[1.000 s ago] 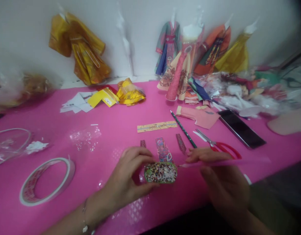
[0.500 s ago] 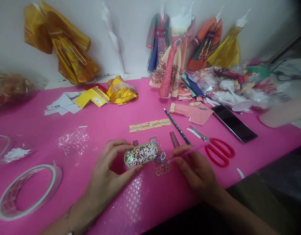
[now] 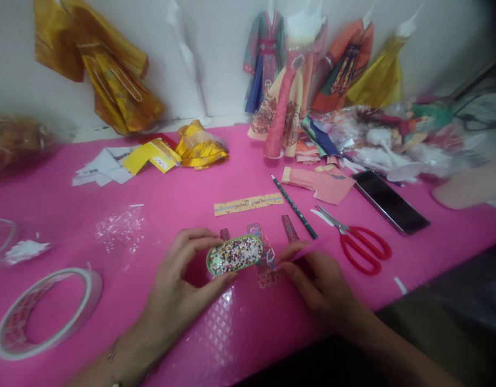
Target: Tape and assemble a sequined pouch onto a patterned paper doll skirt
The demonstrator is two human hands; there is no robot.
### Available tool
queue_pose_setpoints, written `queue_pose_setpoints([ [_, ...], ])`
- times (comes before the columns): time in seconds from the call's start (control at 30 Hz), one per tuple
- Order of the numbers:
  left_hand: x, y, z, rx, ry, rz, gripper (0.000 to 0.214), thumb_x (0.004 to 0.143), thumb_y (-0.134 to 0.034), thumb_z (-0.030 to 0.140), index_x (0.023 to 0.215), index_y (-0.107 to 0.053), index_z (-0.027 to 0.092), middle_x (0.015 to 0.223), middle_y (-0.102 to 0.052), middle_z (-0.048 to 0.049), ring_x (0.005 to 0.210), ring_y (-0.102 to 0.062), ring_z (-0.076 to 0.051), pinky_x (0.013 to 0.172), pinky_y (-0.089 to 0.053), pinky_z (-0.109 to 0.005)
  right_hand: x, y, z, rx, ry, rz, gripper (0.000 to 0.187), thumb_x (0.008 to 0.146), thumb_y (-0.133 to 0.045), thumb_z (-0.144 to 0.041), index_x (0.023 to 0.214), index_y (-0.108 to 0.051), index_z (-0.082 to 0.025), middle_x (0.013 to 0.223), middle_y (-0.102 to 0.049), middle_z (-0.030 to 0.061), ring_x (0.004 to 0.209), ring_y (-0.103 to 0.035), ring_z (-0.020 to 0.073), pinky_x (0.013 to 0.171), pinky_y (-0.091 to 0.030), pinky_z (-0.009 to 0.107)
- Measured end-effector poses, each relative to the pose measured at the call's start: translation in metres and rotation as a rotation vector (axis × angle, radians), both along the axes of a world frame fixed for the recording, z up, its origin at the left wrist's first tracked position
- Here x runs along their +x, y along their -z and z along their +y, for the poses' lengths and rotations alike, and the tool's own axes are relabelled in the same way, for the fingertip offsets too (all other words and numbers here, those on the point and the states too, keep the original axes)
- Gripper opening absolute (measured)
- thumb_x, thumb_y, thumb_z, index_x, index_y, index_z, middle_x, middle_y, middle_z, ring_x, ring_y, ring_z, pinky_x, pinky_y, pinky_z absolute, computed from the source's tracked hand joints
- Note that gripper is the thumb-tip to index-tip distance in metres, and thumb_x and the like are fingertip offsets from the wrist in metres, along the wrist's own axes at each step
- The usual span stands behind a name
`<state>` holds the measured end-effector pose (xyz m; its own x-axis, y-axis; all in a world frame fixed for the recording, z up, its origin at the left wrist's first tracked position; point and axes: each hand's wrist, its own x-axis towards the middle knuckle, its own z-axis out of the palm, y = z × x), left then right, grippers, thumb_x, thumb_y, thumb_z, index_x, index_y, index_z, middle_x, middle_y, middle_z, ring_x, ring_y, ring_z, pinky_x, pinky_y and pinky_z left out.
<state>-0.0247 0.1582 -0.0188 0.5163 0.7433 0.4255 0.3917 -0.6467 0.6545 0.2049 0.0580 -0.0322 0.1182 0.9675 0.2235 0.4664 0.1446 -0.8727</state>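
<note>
My left hand (image 3: 179,282) pinches a small oval green case (image 3: 234,255) filled with tiny multicoloured beads, holding it just above the pink table (image 3: 191,193). My right hand (image 3: 318,282) is closed on a thin pink stick (image 3: 298,253) whose tip points left toward the case. Under and behind the case lie patterned paper strips (image 3: 266,258), with a narrow dark red one (image 3: 290,228) to the right and a long beige strip (image 3: 248,204) farther back.
Red-handled scissors (image 3: 361,242), a dark pencil (image 3: 294,207) and a phone (image 3: 389,201) lie to the right. A tape roll (image 3: 42,312) sits front left. Paper costume dolls (image 3: 288,91) stand against the wall, with yellow paper pieces (image 3: 183,150) and clutter at the back right.
The view shifted, so the table items sit lower left. My left hand tilted the bead case and raised it a little. My right hand drew in, bringing the pink stick close to the case.
</note>
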Motion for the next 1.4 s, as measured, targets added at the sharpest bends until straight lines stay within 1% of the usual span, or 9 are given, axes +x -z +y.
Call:
queue_pose_setpoints([
  [0.17, -0.0007, 0.0012, -0.0004, 0.007, -0.007, 0.008, 0.028, 0.084, -0.072, 0.033, 0.109, -0.061, 0.025, 0.109, -0.06, -0.0025, 0.104, -0.06, -0.022, 0.089, -0.052, -0.04, 0.0001, 0.0016, 0.0002, -0.029, -0.004, 0.001, 0.007, 0.094, -0.057, -0.022, 0.097, -0.063, -0.022, 0.093, -0.069, 0.0018, 0.087, -0.065, 0.0174, 0.08, -0.05, 0.033],
  [0.3, -0.0008, 0.0017, -0.0003, 0.007, -0.008, 0.005, 0.028, 0.084, -0.072, 0.034, 0.108, -0.061, 0.025, 0.108, -0.059, -0.0023, 0.103, -0.06, -0.021, 0.089, -0.052, -0.04, 0.0007, 0.0018, 0.0009, -0.024, -0.011, -0.001, 0.006, 0.093, -0.057, -0.022, 0.096, -0.062, -0.022, 0.092, -0.069, 0.0022, 0.086, -0.065, 0.0176, 0.078, -0.05, 0.033],
  [0.47, 0.0005, -0.0007, -0.0005, 0.01, -0.006, 0.004, 0.027, 0.084, -0.072, 0.033, 0.107, -0.061, 0.026, 0.107, -0.06, -0.0023, 0.101, -0.061, -0.022, 0.088, -0.053, -0.042, 0.0006, 0.0008, 0.0012, -0.015, -0.022, -0.016, 0.006, 0.094, -0.057, -0.021, 0.097, -0.061, -0.022, 0.09, -0.069, 0.0012, 0.084, -0.064, 0.0168, 0.077, -0.05, 0.032],
  [0.7, 0.0016, -0.0032, -0.001, 0.019, -0.001, 0.001, 0.026, 0.084, -0.071, 0.032, 0.106, -0.06, 0.027, 0.105, -0.06, -0.0024, 0.099, -0.061, -0.023, 0.086, -0.054, -0.043, 0.0004, 0.0027, 0.0013, -0.009, -0.011, -0.018, 0.007, 0.093, -0.058, -0.019, 0.098, -0.061, -0.022, 0.092, -0.07, 0.0024, 0.086, -0.065, 0.0183, 0.078, -0.051, 0.035],
  [0.97, 0.002, -0.0022, -0.0012, 0.001, -0.001, 0.007, 0.027, 0.083, -0.072, 0.031, 0.107, -0.061, 0.026, 0.106, -0.06, -0.0024, 0.1, -0.061, -0.022, 0.087, -0.054, -0.041, 0.0011, 0.0026, 0.0012, -0.025, -0.024, -0.043, 0.006, 0.093, -0.058, -0.021, 0.098, -0.062, -0.022, 0.092, -0.069, 0.0022, 0.086, -0.065, 0.0185, 0.079, -0.05, 0.035],
  [1.17, 0.0012, -0.0022, -0.0013, 0.011, 0.007, 0.012, 0.026, 0.084, -0.071, 0.031, 0.107, -0.06, 0.025, 0.107, -0.059, -0.0025, 0.1, -0.061, -0.022, 0.087, -0.053, -0.04, 0.0007, 0.0009, 0.0017, -0.008, -0.021, -0.057, 0.006, 0.093, -0.057, -0.019, 0.097, -0.062, -0.022, 0.091, -0.07, 0.002, 0.084, -0.065, 0.018, 0.077, -0.05, 0.034],
  [1.4, 0.0015, -0.0004, -0.0004, -0.007, 0.014, 0.008, 0.026, 0.085, -0.07, 0.032, 0.108, -0.06, 0.026, 0.107, -0.059, -0.0032, 0.103, -0.059, -0.022, 0.088, -0.052, -0.042, 0.0007, 0.0015, 0.0012, -0.018, -0.029, -0.061, 0.007, 0.093, -0.057, -0.02, 0.098, -0.062, -0.023, 0.091, -0.07, 0.0027, 0.085, -0.065, 0.0191, 0.078, -0.05, 0.035],
])
